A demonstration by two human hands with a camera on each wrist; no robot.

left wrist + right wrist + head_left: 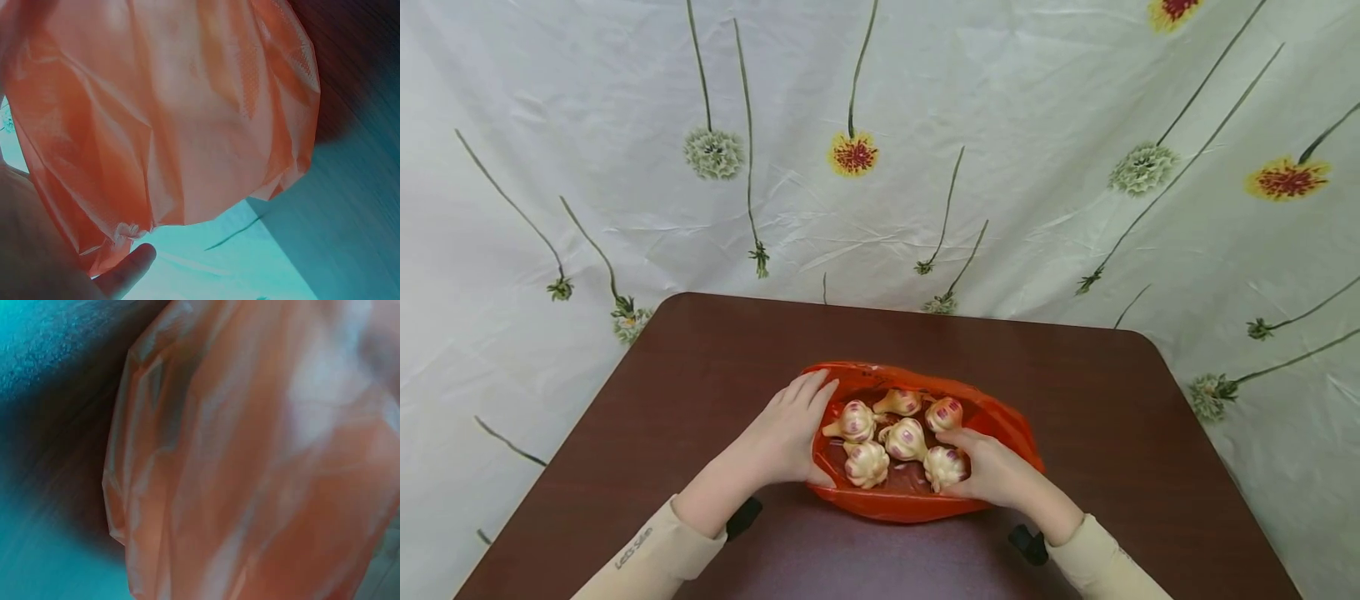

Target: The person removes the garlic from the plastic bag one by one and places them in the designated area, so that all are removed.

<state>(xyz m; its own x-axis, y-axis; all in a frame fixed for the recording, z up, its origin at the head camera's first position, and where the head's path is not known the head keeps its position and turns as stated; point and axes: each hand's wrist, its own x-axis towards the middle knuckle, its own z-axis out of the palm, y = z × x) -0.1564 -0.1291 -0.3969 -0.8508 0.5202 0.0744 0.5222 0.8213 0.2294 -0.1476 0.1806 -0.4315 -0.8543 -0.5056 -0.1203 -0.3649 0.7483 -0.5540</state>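
Observation:
A red plastic bag (887, 507) lies on the table with its mouth spread wide. Inside it are several garlic bulbs (904, 439) with whitish, purple-marked skins. At the bag's left rim, my left hand (790, 433) grips the plastic, its fingers over the edge and its thumb lower down. My right hand (992, 471) reaches in over the right rim and holds a garlic bulb (943, 468) at the lower right between thumb and fingers. In the left wrist view, the bag's side (169, 125) hides most of the hand. The right wrist view shows mainly creased plastic (237, 475).
The bag rests on a dark brown table (715, 350) with rounded far corners. Behind and around the table hangs a pale cloth (1037, 125) printed with flowers. Dark straps (1028, 543) sit at both wrists below light sleeves.

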